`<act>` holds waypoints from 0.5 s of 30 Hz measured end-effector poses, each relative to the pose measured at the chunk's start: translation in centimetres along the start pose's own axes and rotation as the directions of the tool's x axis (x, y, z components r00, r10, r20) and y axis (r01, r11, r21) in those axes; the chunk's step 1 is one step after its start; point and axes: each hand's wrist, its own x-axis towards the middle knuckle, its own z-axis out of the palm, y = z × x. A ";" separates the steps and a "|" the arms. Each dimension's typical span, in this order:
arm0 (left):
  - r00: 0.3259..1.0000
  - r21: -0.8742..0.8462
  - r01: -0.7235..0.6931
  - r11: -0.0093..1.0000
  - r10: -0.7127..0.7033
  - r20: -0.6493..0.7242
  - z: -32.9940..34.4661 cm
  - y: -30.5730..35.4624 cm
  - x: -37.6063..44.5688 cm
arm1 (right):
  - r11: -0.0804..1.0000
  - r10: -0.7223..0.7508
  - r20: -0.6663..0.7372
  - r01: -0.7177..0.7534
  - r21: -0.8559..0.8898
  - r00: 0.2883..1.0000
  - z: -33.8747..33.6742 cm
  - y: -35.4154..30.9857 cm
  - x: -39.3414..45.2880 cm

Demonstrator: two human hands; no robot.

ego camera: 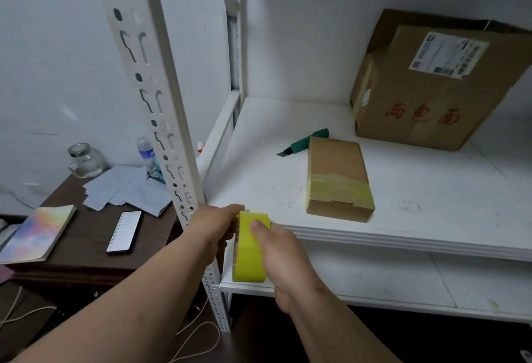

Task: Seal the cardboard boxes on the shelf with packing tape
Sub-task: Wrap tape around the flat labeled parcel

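Observation:
A yellow-green roll of packing tape (249, 250) is held upright in front of the shelf's front-left corner. My left hand (214, 227) grips its left side, and my right hand (283, 253) holds its right side with the thumb pressed on the roll's top. On the white shelf (403, 178) lies a small flat cardboard box (336, 167) with a band of yellowish tape across its near end. A large cardboard box (437, 80) with a shipping label and red writing stands at the back right, its top flap raised.
A green utility knife (303, 143) with its blade out lies just behind the small box. The perforated white shelf post (161, 109) stands left of my hands. A brown side table (86, 236) at left holds a phone, papers, a notebook, a jar and a bottle.

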 end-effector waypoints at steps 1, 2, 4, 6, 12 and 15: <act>1.000 0.003 0.012 1.000 -0.012 -0.008 0.1 -0.1 0.1 | 1.000 -0.010 -0.005 0.010 -0.008 1.000 0.1 0.0 0.0; 0.999 0.004 0.034 0.999 -0.034 -0.009 0.2 -0.3 0.2 | 1.000 -0.010 0.006 0.010 -0.012 1.000 0.1 0.0 0.0; 0.997 0.011 0.071 0.997 -0.071 0.035 0.2 -0.6 -0.1 | 1.000 -0.018 0.065 0.019 -0.020 0.998 0.1 -0.4 -0.7; 0.992 0.016 0.069 0.997 -0.070 0.108 0.1 -0.8 -0.3 | 0.998 -0.062 0.155 0.063 -0.003 0.986 -0.4 -0.8 -1.9; 0.972 -0.142 0.033 0.989 0.001 0.234 0.9 -0.5 -0.8 | 0.990 -0.133 0.227 0.140 -0.013 0.965 -3.1 0.9 -3.2; 0.967 -0.117 -0.123 0.985 0.145 0.208 2.4 0.4 -1.5 | 0.982 -0.169 0.264 0.184 -0.032 0.950 -4.9 1.7 -3.3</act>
